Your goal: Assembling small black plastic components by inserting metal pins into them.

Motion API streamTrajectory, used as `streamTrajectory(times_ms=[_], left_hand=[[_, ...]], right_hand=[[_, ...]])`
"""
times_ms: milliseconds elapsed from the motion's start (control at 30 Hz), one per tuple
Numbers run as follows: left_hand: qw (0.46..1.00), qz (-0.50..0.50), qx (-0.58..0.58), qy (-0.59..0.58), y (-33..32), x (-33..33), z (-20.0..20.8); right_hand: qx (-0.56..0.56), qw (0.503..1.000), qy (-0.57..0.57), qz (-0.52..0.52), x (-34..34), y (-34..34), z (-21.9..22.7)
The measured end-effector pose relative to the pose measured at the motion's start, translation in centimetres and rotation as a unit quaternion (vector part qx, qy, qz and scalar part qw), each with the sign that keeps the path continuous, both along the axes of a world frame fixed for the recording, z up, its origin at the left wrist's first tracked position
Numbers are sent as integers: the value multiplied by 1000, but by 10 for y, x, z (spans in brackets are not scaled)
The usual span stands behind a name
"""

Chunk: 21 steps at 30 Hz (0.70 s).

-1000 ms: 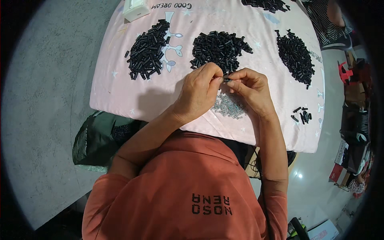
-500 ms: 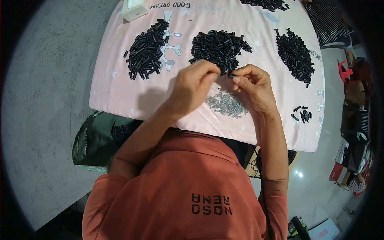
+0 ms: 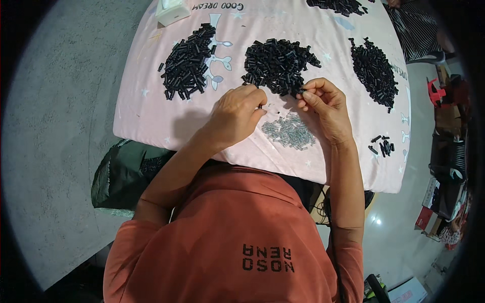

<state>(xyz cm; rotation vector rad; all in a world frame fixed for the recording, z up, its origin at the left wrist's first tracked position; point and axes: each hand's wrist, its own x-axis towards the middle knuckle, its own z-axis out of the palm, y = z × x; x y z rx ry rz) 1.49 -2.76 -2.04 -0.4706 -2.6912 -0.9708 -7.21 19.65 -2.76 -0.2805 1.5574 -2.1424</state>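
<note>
My left hand (image 3: 236, 117) is closed, thumb against fingers, with a bit of a small dark piece (image 3: 260, 106) showing at its fingertips. In a pinch, my right hand (image 3: 327, 107) holds a small black part (image 3: 301, 93), mostly covered by the fingers, at the near right edge of the middle pile. That middle pile (image 3: 278, 60) is made of short black tube-like plastic parts. Between my hands and nearer to me lies a flat heap of thin silvery pieces (image 3: 289, 132), perhaps springs; they are too small to tell.
More black parts lie in a left pile (image 3: 188, 63), a right pile (image 3: 375, 73) and a far pile (image 3: 338, 5). A small black group (image 3: 384, 146) sits at the near right. A white box (image 3: 172, 12) stands far left on the pink cloth (image 3: 146, 116). Someone in striped clothing (image 3: 411, 30) is at far right.
My hands have moved apart: the left has drawn back toward me and left, the right has shifted slightly right. The view has moved a little.
</note>
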Motion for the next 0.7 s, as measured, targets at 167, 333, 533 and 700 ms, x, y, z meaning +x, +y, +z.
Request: streamTrajectory(times_ms=[167,333,533,700], left_hand=[[999,-23,20,-17,-1,0,3],[999,-1,26,-27,-1,4,4],[1000,2,12,-12,-3,3,0],[1000,20,14,-13,4,1,4]], right_hand=[[6,1000,8,25,-2,2,-6],[-6,999,-7,35,-1,2,-6],[2,998,-5,55,0,2,-4],[-32,997,-27,58,1,2,-6]])
